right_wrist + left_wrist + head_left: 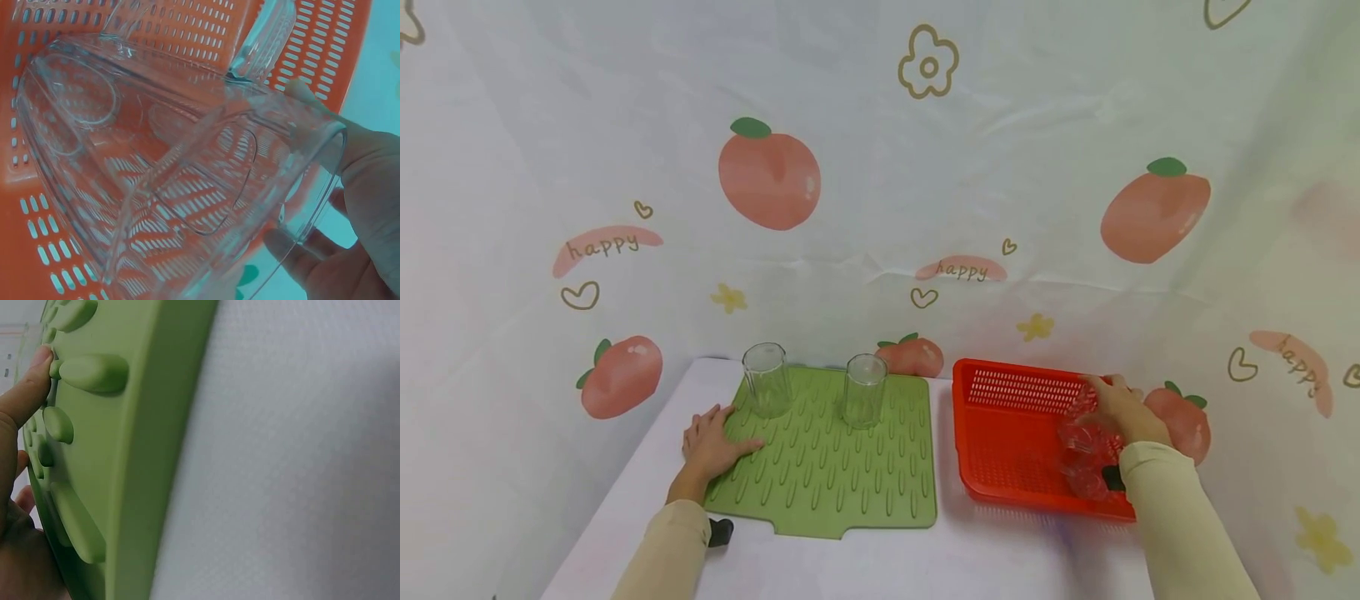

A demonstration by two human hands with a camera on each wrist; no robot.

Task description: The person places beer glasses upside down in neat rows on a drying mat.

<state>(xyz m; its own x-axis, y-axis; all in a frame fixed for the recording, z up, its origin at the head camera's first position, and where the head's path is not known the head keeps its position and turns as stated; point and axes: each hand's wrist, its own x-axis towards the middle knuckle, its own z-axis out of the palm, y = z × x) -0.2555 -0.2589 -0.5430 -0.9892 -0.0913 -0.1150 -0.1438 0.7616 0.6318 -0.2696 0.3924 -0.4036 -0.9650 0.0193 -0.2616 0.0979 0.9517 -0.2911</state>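
My left hand (709, 450) rests on the left edge of a green drying mat (823, 487), fingers spread. In the left wrist view its thumb (30, 387) lies against the mat's raised ridges. Two clear glasses stand on the mat: one glass (767, 385) at the back left, the other glass (864, 393) toward the back middle. At the right end of a red plastic basket (1007, 437), my right hand (1129, 410) grips a clear drinking glass (206, 156). Thumb and fingers are at its rim in the right wrist view, with the glass tilted over the basket's slotted floor.
Other clear glassware (265, 40) lies in the basket behind the held glass. A white tabletop (820, 571) carries the mat and basket side by side. Close behind them hangs a white printed curtain (865, 167), which also encloses both sides.
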